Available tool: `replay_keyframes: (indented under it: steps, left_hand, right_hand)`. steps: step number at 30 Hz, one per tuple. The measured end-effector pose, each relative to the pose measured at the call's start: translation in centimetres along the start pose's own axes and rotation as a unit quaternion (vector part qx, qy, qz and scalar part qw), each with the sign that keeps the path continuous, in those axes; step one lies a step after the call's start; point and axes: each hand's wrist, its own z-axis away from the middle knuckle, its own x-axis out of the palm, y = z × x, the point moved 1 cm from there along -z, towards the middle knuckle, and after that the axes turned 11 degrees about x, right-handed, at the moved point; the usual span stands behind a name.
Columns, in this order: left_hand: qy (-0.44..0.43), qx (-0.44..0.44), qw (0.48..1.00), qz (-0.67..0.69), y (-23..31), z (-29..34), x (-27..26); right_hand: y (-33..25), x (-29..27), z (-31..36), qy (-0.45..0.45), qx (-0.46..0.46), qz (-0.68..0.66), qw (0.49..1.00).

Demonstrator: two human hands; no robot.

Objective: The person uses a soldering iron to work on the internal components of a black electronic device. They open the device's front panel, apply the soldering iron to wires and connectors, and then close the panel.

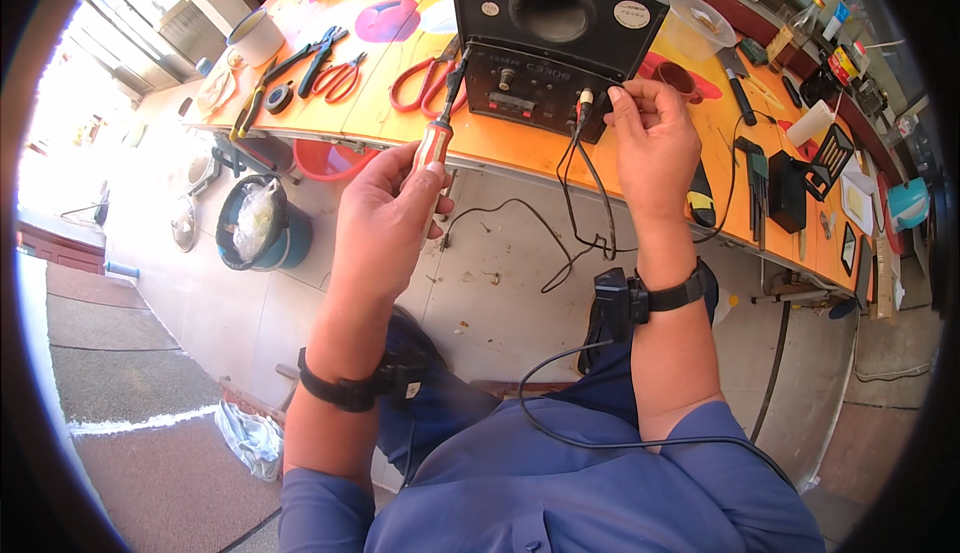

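Observation:
A black speaker box [560, 38] stands at the front of the table with its round port and rear control panel [535, 88] facing me. My left hand [385, 218] is closed around the red-and-white handle of a screwdriver [432, 148]. Its dark shaft points up at the panel's left edge; whether the tip touches a screw I cannot tell. At the panel's lower right, my right hand [655, 143] has thumb and forefinger pinched by the edge; what lies between them is hidden. Plugs [583, 108] sit in the panel, and their black cable [610, 218] hangs over the table edge.
Red-handled scissors [422, 83], pliers [320, 61] and a tape roll [279, 98] lie left of the speaker. On the right are a clear plastic bowl [690, 23], hex keys [757, 188] and a black box [788, 193]. A lined bucket [265, 233] stands on the floor.

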Motion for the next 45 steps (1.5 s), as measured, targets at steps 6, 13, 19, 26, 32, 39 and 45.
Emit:
replay_keyframes:
  steps: [6,13,19,26,32,39,45]
  left_hand:
    - [0.015,0.013,0.999,-0.031,0.3,0.3,0.7]
    - [0.032,0.049,0.995,-0.079,-0.4,0.7,1.4]
    - [0.073,0.114,0.982,-0.133,-1.0,0.8,1.7]
    - [-0.03,-0.113,0.943,0.311,-2.0,3.6,0.1]
    - [0.052,-0.024,0.985,0.164,-2.8,3.8,1.4]
    - [-0.037,-0.131,0.927,0.349,-2.7,4.6,1.9]
    - [0.038,0.004,0.996,0.082,-3.1,4.5,3.0]
  right_hand:
    - [-2.4,-0.1,2.7,0.019,-0.081,0.031,0.996]
    - [-4.2,7.2,7.3,-0.288,0.116,-0.173,0.935]
    - [-4.0,9.5,6.6,-0.372,0.258,-0.31,0.836]
    - [-3.4,8.5,6.2,-0.42,0.304,-0.355,0.778]
    - [-3.9,8.1,6.9,-0.431,0.336,-0.378,0.747]
    - [-3.8,7.7,6.7,-0.441,0.342,-0.398,0.728]
    - [-3.9,7.5,6.9,-0.445,0.337,-0.374,0.741]
